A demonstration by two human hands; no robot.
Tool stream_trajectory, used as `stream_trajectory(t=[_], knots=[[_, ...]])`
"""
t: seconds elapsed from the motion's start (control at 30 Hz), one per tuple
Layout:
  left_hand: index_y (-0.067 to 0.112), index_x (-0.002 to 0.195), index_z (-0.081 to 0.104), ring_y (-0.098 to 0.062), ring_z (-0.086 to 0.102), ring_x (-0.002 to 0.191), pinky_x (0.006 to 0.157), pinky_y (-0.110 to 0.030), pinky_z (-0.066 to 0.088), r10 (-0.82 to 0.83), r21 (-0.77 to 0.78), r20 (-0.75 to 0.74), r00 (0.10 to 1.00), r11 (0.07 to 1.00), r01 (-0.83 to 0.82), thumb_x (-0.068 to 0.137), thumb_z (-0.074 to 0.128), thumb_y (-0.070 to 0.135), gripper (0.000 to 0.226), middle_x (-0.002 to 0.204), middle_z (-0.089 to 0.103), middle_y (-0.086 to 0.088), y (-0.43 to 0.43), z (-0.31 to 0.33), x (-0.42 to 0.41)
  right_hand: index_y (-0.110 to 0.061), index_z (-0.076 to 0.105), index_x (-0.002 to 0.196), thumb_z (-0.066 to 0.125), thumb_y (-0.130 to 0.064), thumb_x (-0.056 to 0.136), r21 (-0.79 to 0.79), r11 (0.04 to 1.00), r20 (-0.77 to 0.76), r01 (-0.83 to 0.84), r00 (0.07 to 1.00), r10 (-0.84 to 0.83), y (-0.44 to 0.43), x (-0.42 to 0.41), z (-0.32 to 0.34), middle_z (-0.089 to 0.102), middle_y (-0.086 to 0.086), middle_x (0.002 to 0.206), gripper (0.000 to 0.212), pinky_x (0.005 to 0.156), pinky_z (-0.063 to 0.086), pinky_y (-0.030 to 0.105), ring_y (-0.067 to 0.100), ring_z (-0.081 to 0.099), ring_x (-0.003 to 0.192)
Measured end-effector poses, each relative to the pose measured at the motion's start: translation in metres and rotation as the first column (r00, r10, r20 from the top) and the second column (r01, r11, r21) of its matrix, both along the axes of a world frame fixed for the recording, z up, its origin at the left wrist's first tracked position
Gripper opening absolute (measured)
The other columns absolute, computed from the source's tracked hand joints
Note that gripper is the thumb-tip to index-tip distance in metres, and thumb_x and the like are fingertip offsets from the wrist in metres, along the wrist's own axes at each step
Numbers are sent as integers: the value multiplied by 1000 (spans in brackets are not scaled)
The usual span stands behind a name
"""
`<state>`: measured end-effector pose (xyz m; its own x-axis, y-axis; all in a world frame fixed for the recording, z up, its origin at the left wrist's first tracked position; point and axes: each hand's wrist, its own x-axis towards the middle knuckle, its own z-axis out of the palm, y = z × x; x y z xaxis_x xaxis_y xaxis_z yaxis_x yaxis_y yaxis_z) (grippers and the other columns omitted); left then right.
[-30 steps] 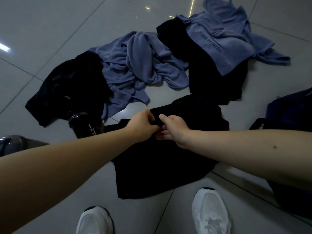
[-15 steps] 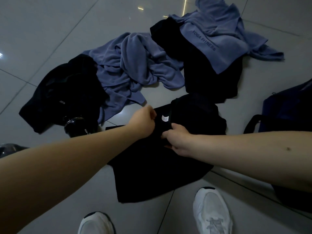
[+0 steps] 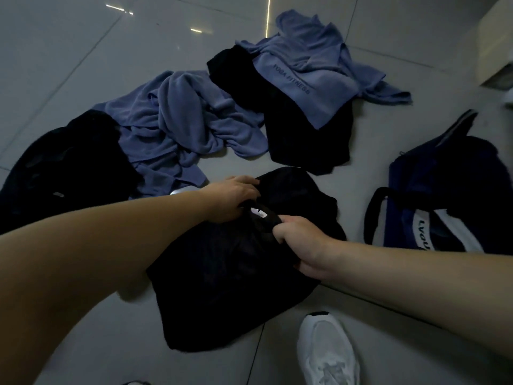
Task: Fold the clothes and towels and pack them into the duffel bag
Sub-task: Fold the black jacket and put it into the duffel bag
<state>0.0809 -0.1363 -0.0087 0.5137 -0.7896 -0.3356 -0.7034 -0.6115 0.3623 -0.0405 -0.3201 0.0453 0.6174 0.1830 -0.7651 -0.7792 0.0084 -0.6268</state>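
A black garment (image 3: pixel 230 287) lies crumpled on the grey tile floor in front of me, its white neck label showing between my hands. My left hand (image 3: pixel 233 198) grips the collar edge on the left of the label. My right hand (image 3: pixel 302 245) grips the cloth just right of it, fingers curled into the fabric. A navy duffel bag (image 3: pixel 449 201) with white stripes sits at the right. Two blue towels lie beyond, one bunched (image 3: pixel 183 126) and one printed with lettering (image 3: pixel 311 76).
Another black garment (image 3: pixel 63 168) lies at the far left, and a third black garment (image 3: pixel 299 132) sits under the lettered towel. My white shoe (image 3: pixel 327 354) stands at the bottom. A pale box-like object (image 3: pixel 497 48) is at the upper right corner.
My hands moved apart along the collar, the left going up and the right coming down toward me. The garment bunched up between them. The view shifted left, showing more of the duffel bag.
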Motion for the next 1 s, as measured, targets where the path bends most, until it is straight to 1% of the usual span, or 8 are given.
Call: stream_trajectory(t=[0.1, 0.2, 0.37, 0.5, 0.6, 0.73, 0.87, 1.0], knots=[[20, 99, 51, -25, 48, 91, 75, -39, 42, 157, 12, -36, 987, 988, -156, 91, 58, 26, 12, 92, 54, -2, 4, 21, -5, -12, 63, 77, 64, -14, 79, 63, 996, -3, 68, 998, -68, -22, -5, 14, 59, 9, 73, 2, 62, 51, 34, 23, 60, 64], [21, 97, 42, -29, 52, 72, 64, -46, 47, 243, 3, 77, 967, 970, -244, 97, 55, 27, 15, 82, 54, -6, 4, 56, -14, -7, 66, 100, 82, -30, 79, -3, 998, 157, -55, 986, 55, -47, -5, 35, 69, 14, 93, 35, 81, 56, 41, 28, 68, 84], [18, 113, 48, -25, 50, 69, 58, -36, 34, 182, 63, 296, 938, 976, -210, 99, 53, 31, 20, 80, 50, 1, 2, 134, -33, -14, 68, 101, 85, -11, 75, -523, 789, 257, -323, 823, 507, -84, 10, 92, 72, 5, 96, 31, 65, 54, 22, 17, 71, 83], [29, 109, 53, -22, 60, 80, 60, -31, 33, -52, 244, 371, 927, 969, -43, 89, 62, 57, 36, 87, 58, 7, 13, 198, -50, -15, 71, 89, 84, -18, 76, -794, 563, 261, -228, 709, 655, -103, 23, 145, 70, 3, 89, 20, 65, 52, 26, 16, 66, 80], [27, 104, 66, -24, 64, 92, 69, -32, 44, 101, 51, 412, 905, 990, -133, 91, 62, 48, 25, 100, 67, 3, 23, 230, -62, -16, 71, 83, 84, -20, 78, -841, 528, 324, -120, 669, 669, -110, 26, 184, 70, 5, 85, 14, 72, 53, 38, 22, 66, 80], [8, 93, 64, -32, 61, 93, 82, -41, 49, 469, -351, 276, 839, 862, -366, 90, 65, 32, 25, 97, 62, -12, 26, 281, -81, -18, 65, 74, 80, -14, 82, -818, 574, 449, 23, 649, 614, -110, 14, 236, 59, 1, 73, 17, 57, 40, 26, 19, 54, 71], [17, 82, 55, -31, 61, 84, 75, -39, 48, 641, -515, 182, 746, 708, -483, 94, 65, 18, 16, 85, 63, -11, 31, 330, -93, -16, 68, 91, 74, -6, 86, -769, 617, 557, 167, 648, 520, -114, 1, 273, 62, 2, 79, 12, 58, 40, 20, 19, 58, 75], [24, 89, 58, -29, 62, 82, 76, -40, 52, 634, -562, 199, 747, 698, -443, 96, 64, 27, 9, 86, 64, -6, 41, 370, -112, -17, 72, 98, 62, 0, 89, -738, 605, 629, 298, 628, 458, -120, -2, 306, 69, 7, 92, 21, 74, 48, 28, 24, 62, 87]])
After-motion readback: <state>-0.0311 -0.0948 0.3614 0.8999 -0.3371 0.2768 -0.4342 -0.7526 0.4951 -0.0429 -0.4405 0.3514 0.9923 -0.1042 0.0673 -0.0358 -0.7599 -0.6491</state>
